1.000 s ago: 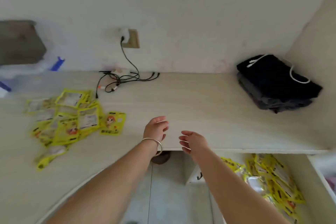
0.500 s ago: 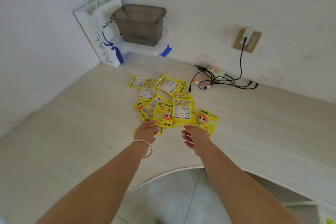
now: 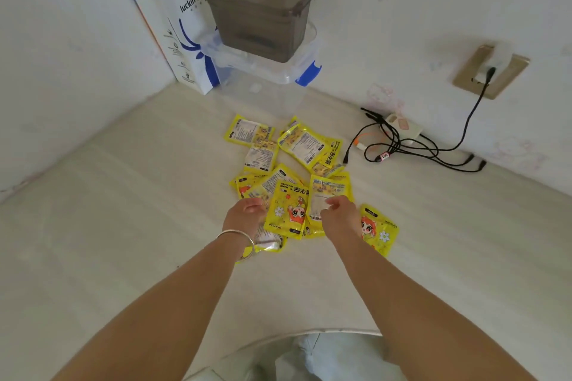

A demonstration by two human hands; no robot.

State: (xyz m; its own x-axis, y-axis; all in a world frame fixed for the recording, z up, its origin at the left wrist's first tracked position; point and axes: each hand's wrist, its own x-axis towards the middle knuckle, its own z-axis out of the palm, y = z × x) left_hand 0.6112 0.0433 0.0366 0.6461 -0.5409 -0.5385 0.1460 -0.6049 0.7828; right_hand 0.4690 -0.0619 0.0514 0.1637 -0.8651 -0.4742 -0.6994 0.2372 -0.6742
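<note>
Several yellow hand-warmer packets (image 3: 297, 164) lie scattered on a pale wooden table (image 3: 123, 226). My left hand (image 3: 244, 216), with a silver bangle at the wrist, reaches over the near-left packets with curled fingers beside a cartoon-printed packet (image 3: 286, 210). My right hand (image 3: 339, 216) lies over the packet (image 3: 329, 192) to its right, fingertips touching its white label. Whether either hand grips a packet is unclear. One more packet (image 3: 379, 230) lies just right of my right wrist.
A grey plastic bin (image 3: 260, 9) sits on a clear box with blue clips (image 3: 269, 71) against the back wall, next to a white paper bag (image 3: 182, 40). Black cables (image 3: 411, 145) run from a wall socket (image 3: 489, 71). The table's curved front edge (image 3: 309, 332) is near me.
The view swung left from the table's middle to the packet pile. Both hands moved forward onto the near packets.
</note>
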